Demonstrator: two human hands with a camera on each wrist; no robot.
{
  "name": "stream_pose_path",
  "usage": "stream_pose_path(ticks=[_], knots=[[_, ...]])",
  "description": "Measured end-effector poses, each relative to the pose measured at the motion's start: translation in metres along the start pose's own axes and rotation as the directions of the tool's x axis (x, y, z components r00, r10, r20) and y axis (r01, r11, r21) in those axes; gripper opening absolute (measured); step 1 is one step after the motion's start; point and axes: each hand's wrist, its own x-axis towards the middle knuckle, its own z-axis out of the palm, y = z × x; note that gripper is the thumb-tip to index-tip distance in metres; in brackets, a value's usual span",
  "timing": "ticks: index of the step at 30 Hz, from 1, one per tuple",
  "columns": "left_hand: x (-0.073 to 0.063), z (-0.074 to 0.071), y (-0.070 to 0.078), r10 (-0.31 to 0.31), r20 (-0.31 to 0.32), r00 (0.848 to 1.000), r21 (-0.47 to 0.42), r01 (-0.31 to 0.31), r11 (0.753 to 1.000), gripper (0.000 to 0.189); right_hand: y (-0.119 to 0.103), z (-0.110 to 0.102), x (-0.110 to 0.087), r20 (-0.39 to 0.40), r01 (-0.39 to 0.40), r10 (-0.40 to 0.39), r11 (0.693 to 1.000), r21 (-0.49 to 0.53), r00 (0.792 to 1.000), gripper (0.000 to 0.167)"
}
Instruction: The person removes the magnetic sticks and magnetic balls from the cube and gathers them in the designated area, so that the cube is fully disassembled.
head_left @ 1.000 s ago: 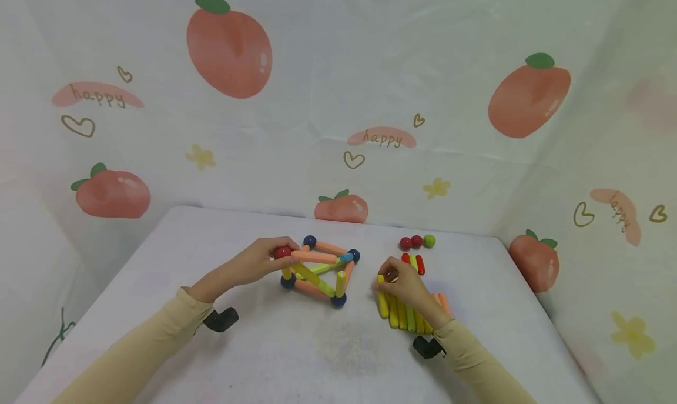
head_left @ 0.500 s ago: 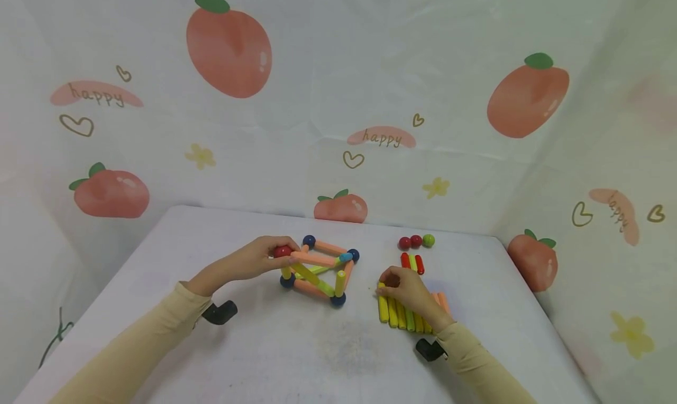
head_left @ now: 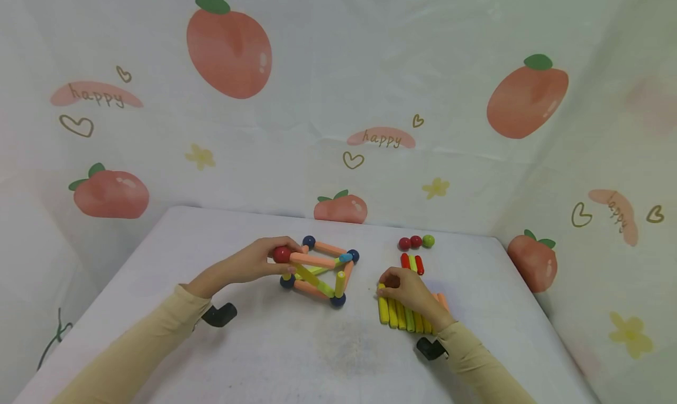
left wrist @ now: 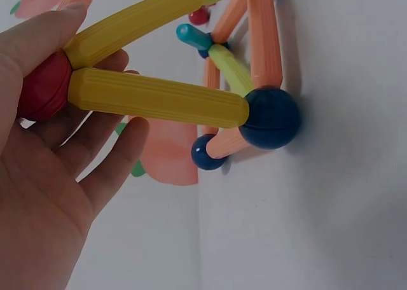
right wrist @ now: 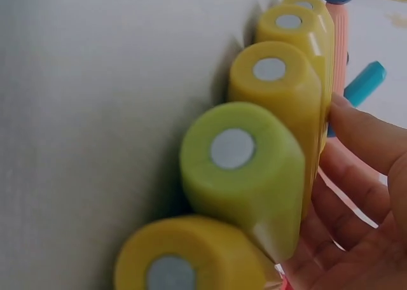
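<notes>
My left hand (head_left: 259, 260) grips a red ball (head_left: 282, 254) at the top of a frame of magnetic rods and balls. In the left wrist view, two yellow rods (left wrist: 159, 98) meet at that red ball, one running to a dark blue ball (left wrist: 272, 118). Orange rods (head_left: 312, 289) and dark blue balls form the frame's base; a short light-blue rod (head_left: 346, 257) tilts up at its right. My right hand (head_left: 406, 289) pinches the far end of the leftmost yellow rod (head_left: 383, 312) in a row of yellow and green rods. Its fingertips are partly hidden in the right wrist view.
Behind the row lie short red rods (head_left: 419, 265) and a short green one (head_left: 412, 263). Farther back are two red balls (head_left: 404, 243) and a green ball (head_left: 428, 240). Orange rods (head_left: 442, 301) lie partly behind my right wrist. A printed cloth (head_left: 296, 139) hangs behind the table.
My right hand has drawn the leftmost yellow rod slightly toward me, beside the row. My left fingers have shifted on the red ball, so more of it shows. The frame stays in place.
</notes>
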Motion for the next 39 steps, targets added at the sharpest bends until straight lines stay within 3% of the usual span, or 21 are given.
stream_pose_path(ticks=[9,15,22,26,29,34,39], knots=[[0.006,0.005,-0.005,-0.01,-0.054,0.998,-0.054,0.007,0.998,0.043,-0.001,-0.005,0.001,0.035,0.028,-0.028,1.0,0.002,0.999,0.017],[0.007,0.006,-0.006,0.004,-0.05,0.999,-0.096,-0.009,0.995,0.035,-0.014,-0.008,0.002,-0.014,0.034,-0.034,0.999,0.009,0.999,0.017],[0.009,0.007,-0.007,0.002,-0.037,0.999,-0.123,-0.007,0.992,0.035,-0.051,-0.016,0.006,-0.066,0.193,-0.191,0.981,0.032,0.979,0.023],[0.006,0.006,-0.007,-0.006,-0.062,0.998,-0.103,0.0,0.995,0.042,-0.081,-0.016,0.01,-0.074,0.27,-0.265,0.961,0.062,0.961,0.022],[0.003,0.004,-0.009,0.013,-0.102,0.995,-0.077,-0.021,0.997,0.045,-0.105,-0.017,0.014,-0.033,0.314,-0.312,0.945,0.093,0.949,0.021],[0.001,0.0,-0.013,0.052,-0.189,0.981,-0.046,-0.062,0.997,0.041,-0.139,-0.013,0.022,0.089,0.322,-0.331,0.941,0.104,0.939,0.025],[0.001,-0.001,-0.017,0.034,-0.251,0.968,-0.05,-0.048,0.998,0.043,-0.158,-0.007,0.033,0.152,0.358,-0.364,0.931,0.069,0.919,0.027]])
